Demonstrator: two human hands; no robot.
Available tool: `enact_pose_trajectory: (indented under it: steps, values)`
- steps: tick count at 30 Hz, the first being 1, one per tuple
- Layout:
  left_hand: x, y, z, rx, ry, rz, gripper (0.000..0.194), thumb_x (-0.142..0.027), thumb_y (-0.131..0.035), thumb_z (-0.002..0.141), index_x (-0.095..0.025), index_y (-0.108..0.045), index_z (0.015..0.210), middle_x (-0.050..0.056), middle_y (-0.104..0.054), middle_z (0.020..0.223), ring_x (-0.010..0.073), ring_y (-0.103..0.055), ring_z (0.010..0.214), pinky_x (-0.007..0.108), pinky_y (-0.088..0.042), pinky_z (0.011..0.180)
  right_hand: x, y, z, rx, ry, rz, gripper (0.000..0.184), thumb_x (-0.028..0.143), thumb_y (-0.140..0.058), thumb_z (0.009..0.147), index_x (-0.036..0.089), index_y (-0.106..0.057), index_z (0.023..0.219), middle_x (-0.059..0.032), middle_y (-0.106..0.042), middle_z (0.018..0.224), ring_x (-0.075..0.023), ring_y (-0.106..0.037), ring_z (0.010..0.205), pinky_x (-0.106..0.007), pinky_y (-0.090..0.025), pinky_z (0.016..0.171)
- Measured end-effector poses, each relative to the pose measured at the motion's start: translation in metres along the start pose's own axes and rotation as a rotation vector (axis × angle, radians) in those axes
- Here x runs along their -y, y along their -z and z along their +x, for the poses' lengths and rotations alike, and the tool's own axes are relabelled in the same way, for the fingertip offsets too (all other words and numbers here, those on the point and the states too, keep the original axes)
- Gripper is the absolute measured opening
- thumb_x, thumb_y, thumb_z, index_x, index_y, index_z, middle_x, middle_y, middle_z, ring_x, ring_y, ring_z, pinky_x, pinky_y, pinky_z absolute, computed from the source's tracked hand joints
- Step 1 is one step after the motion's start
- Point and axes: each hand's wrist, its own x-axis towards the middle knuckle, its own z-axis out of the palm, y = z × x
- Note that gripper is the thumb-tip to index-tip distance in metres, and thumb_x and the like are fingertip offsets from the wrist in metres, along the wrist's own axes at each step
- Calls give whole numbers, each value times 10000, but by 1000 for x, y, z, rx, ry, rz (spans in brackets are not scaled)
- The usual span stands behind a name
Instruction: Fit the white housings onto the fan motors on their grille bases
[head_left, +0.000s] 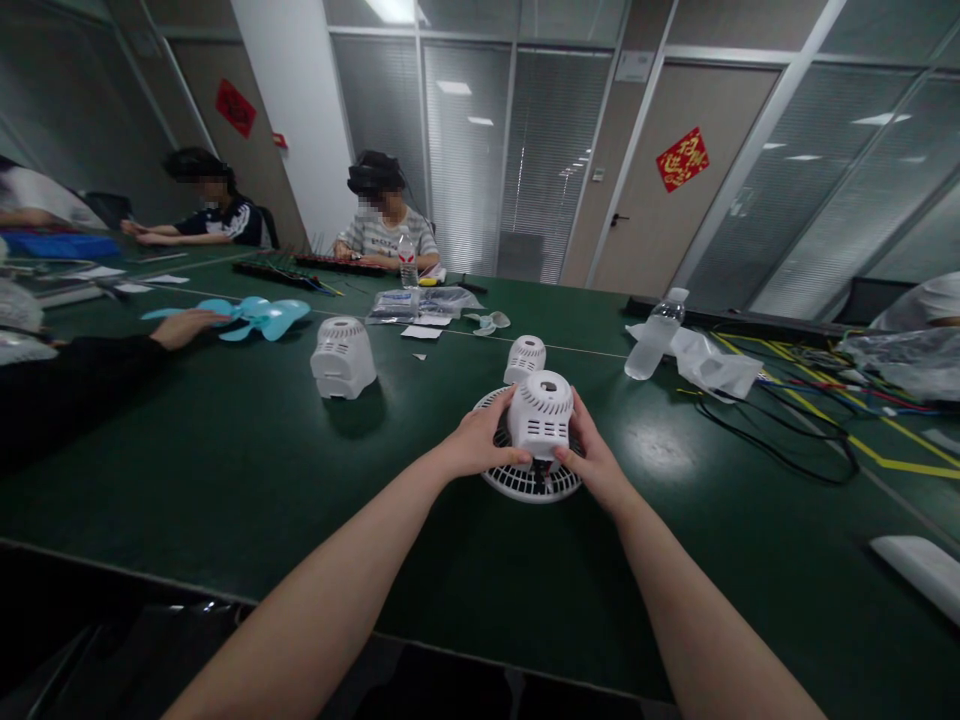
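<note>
Between my two hands is a white vented plastic fan motor housing (541,410), upright, with a round hole in its top. My left hand (484,437) is closed on its left side, thumb across the lower front. On the right side, my right hand (596,455) grips it the same way. Below the housing a round white fan grille (525,488) lies on the green table, with dark parts showing between the two. Whether the housing touches the grille I cannot tell. Just behind stands a smaller-looking white vented housing (526,357).
Left of my hands stands another white housing (343,360). A co-worker's hand (187,327) touches light-blue fan blades (262,316). A tilted water bottle (657,336), a plastic bag (716,365) and black cables (787,455) lie to the right. Two people sit across the table.
</note>
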Motion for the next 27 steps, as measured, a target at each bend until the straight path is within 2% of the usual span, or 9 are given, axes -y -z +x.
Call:
enact_pose_trajectory:
  steps: [6,12,19,27]
  values:
    - [-3,0,0,9,24,97,1151,-536,-795,672,-255,-168,1595,159,-335,1620,454,-318,1477,693,-244,1184,1,-1,0,4,11,-5,999,525,-751,819,380,-136,1594,-55,-271,1672,-341,-292,1521,-601,-233,1234]
    - [-2,1,1,25,21,100,1153,-564,-799,664,-252,-185,1588,151,-310,1632,433,-319,1480,683,-241,1194,3,-1,1,21,8,18,967,495,-753,827,343,-164,1578,-93,-341,1635,-329,-343,1498,-592,-282,1219]
    - [-3,2,0,50,29,86,1164,-580,-795,668,-265,-155,1589,145,-343,1613,418,-335,1473,665,-254,1196,3,4,2,62,-11,-11,981,456,-775,814,330,-157,1566,-122,-359,1616,-335,-336,1499,-606,-262,1221]
    - [-7,-3,-1,-32,31,76,1123,-569,-809,650,-254,-235,1562,161,-404,1571,444,-371,1439,681,-264,1169,12,3,1,92,-32,0,1023,416,-800,794,328,-132,1564,-137,-333,1629,-326,-332,1504,-605,-263,1222]
